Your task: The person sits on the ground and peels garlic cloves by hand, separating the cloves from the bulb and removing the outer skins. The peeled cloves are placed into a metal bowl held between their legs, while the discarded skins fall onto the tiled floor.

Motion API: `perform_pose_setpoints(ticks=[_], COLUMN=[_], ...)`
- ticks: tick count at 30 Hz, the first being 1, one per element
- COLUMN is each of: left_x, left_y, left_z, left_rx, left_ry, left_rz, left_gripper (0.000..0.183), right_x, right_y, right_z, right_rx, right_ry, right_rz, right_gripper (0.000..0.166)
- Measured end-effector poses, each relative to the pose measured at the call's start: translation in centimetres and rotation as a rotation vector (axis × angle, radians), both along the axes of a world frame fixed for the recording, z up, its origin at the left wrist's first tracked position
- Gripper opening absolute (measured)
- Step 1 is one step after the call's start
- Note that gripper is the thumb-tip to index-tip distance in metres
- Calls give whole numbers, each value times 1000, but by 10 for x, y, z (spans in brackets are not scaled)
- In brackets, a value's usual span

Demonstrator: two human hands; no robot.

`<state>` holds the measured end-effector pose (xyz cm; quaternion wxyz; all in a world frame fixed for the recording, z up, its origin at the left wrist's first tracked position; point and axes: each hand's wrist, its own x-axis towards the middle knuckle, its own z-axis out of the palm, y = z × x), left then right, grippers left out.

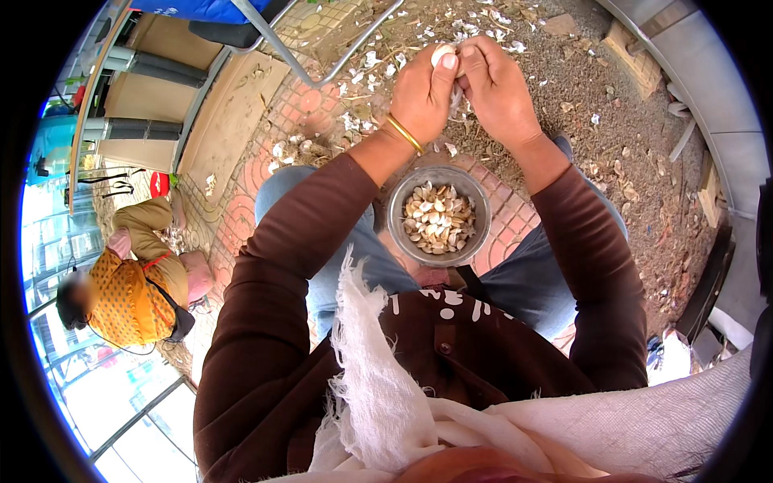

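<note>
Both of my hands meet at the top of the view, beyond the bowl. My left hand [423,96], with a gold bangle [404,134] at its wrist, grips a pale garlic bulb [445,54] between thumb and fingers. My right hand [498,90] pinches the bulb's other side; its fingertips are partly hidden. A strip of whitish skin hangs below the fingers. Between my knees stands a round metal bowl [395,238] holding many separate garlic cloves [439,211].
White peel scraps [371,59] lie on the soil and paving. Garlic bulbs [293,151] sit beside my left knee. A metal-tube chair frame [302,69] stands at upper left, wood blocks [634,60] at upper right. Another person [136,296] sits at far left.
</note>
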<state>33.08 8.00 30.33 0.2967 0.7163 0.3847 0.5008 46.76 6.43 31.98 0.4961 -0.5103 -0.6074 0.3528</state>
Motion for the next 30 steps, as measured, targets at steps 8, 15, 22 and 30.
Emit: perform_pose_setpoints(ticks=[8, 15, 22, 30], left_x=[-4, -10, -19, -39], left_y=[2, 7, 13, 13], left_z=[-3, 2, 5, -1], left_rx=[-11, -124, -156, -302], left_ry=[-36, -30, 55, 305], left_rz=[20, 1, -155, -440], left_gripper=[50, 55, 53, 50], right_x=[-7, -14, 7, 26], right_y=[-1, -7, 4, 6], right_z=[-4, 2, 10, 7], right_rx=[-44, -110, 170, -25], right_ry=[42, 193, -77, -23], right_rz=[-9, 35, 76, 442], right_gripper=[23, 25, 29, 24])
